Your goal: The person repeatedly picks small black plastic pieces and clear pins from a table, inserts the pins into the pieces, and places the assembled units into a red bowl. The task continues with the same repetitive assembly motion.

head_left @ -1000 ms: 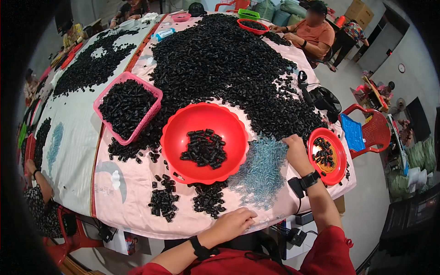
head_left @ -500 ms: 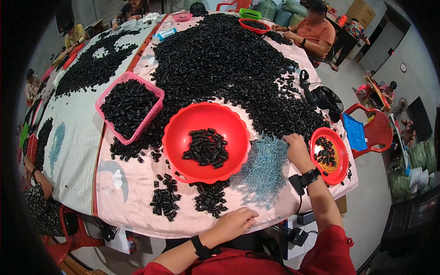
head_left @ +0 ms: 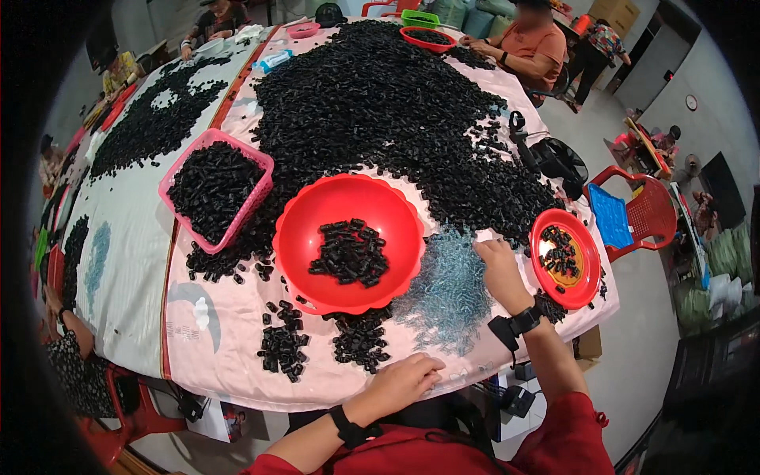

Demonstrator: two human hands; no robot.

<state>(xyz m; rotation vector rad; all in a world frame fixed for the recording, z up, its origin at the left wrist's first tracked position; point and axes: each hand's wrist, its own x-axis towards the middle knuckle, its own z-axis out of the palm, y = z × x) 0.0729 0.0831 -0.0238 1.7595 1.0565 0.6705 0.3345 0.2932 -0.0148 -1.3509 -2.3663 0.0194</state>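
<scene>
My left hand (head_left: 405, 378) rests at the near edge of the table, its fingers curled together; whatever they hold is hidden. My right hand (head_left: 504, 277) is bent over the right side of a spread of small clear bluish plastic pieces (head_left: 447, 297), fingers closed, their contents too small to make out. Left of that spread stands a red scalloped bowl (head_left: 305, 226) with short black tubular parts (head_left: 348, 252) inside. Two small heaps of black parts (head_left: 283, 348) lie in front of the bowl. Right of my right hand is a red plate (head_left: 584, 289) with several black parts.
A huge mound of black parts (head_left: 356, 103) covers the table's middle and far side. A pink basket (head_left: 257, 202) full of them stands left of the bowl. A black fan-like device (head_left: 562, 166) is at the right edge. Across sits a person in orange (head_left: 534, 51); a red chair (head_left: 653, 214) stands right.
My right hand has drawn slightly toward me and left over the clear pieces. My left hand stays at the table edge. The whole view has shifted a little.
</scene>
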